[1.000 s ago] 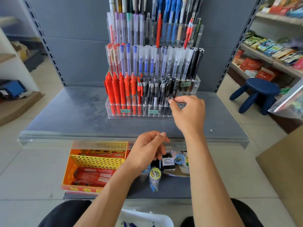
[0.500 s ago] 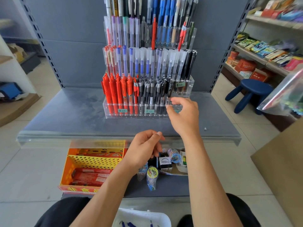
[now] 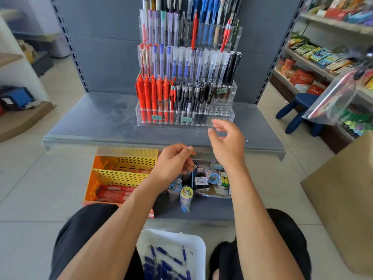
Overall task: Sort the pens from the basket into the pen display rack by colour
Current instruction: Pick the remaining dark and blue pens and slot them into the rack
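1. Evidently empty, the right hand [image 3: 226,142] hovered just before the pen display rack [image 3: 222,115], fingers loosely parted.
2. The left hand [image 3: 173,164] sat lower, fingers curled toward the thumb; whether it pinched anything could not be told.
3. Blue pens [image 3: 161,265] lay in the white basket [image 3: 171,234] between the knees.

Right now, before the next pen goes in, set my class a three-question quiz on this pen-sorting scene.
1. True or false: the right hand grips a pen.
2. Which colour are the loose pens in the white basket? A red, B blue, C black.
3. Fill in: in the front row of the pen display rack, the empty slots lie just right of the ____ pens.
Key: 1 false, its fingers are relaxed and hold nothing; 2 B; 3 black pens.
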### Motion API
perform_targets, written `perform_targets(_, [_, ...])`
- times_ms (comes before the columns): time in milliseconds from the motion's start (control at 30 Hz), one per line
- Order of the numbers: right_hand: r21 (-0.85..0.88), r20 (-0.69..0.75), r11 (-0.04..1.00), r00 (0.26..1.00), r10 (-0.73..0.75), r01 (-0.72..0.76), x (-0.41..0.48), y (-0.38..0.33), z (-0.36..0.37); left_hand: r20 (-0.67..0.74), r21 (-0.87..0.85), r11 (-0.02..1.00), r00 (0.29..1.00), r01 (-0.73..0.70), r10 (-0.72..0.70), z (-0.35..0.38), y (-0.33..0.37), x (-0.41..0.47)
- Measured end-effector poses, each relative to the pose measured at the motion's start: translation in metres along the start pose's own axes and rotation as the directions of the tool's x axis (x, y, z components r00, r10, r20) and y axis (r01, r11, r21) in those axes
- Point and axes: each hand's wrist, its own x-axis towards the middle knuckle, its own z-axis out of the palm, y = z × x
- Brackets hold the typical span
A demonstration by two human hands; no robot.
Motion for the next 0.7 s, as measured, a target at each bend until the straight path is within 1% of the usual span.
perform_targets(100, [0.025, 0.023, 0.999, 0.999, 0.023, -0.023, -0.014, 0.000, -0.004, -0.012, 0.012, 1.000, 1.000, -0.013, 0.013, -0.004, 0.000, -0.008])
perform_targets(233, [0.010, 0.010, 1.000, 1.000, -0.011, 0.011, -0.032, 0.002, -0.011, -0.019, 0.045, 0.999, 1.000, -0.023, 0.023, -0.014, 0.000, -0.016])
perform_targets(333, [0.028, 0.013, 1.000, 1.000, 0.001, -0.001, -0.042, 0.004, -0.016, -0.049, 0.077, 0.997, 0.999, -0.021, 0.025, -0.025, -0.002, -0.019])
perform_targets(433, [0.077, 0.031, 0.995, 0.997, 0.067, -0.069, -0.050, 0.005, -0.018, -0.071, 0.104, 0.994, 0.997, -0.019, 0.026, -0.031, -0.003, -0.022])
perform_targets(567, [0.114, 0.068, 0.982, 0.987, 0.143, -0.151, -0.064, 0.011, -0.014, -0.060, 0.151, 0.989, 0.998, -0.006, 0.015, -0.036, -0.007, -0.027])
perform_targets(700, [0.136, 0.214, 0.956, 0.950, 0.228, -0.261, -0.077, 0.026, 0.001, -0.048, 0.189, 0.982, 0.999, 0.019, -0.010, -0.040, -0.011, -0.030])
